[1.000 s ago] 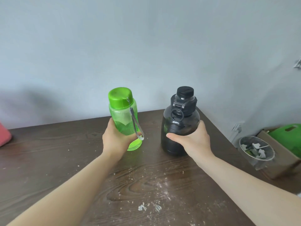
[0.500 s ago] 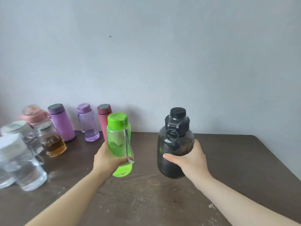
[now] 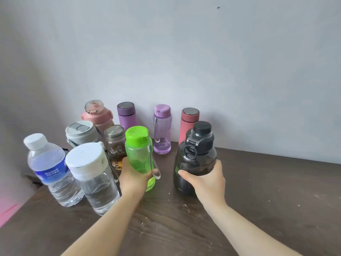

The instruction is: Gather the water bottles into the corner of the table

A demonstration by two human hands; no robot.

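While left hand (image 3: pixel 135 179) grips green bottle (image 3: pixel 139 154) (upright), right hand (image 3: pixel 206 179) clasps black bottle (image 3: pixel 195 157)

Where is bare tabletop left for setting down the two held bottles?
Free: between the green bottle and black bottle, before the clear purple bottle; also right of the black bottle. Crowded: the left cluster around the white-capped bottle.
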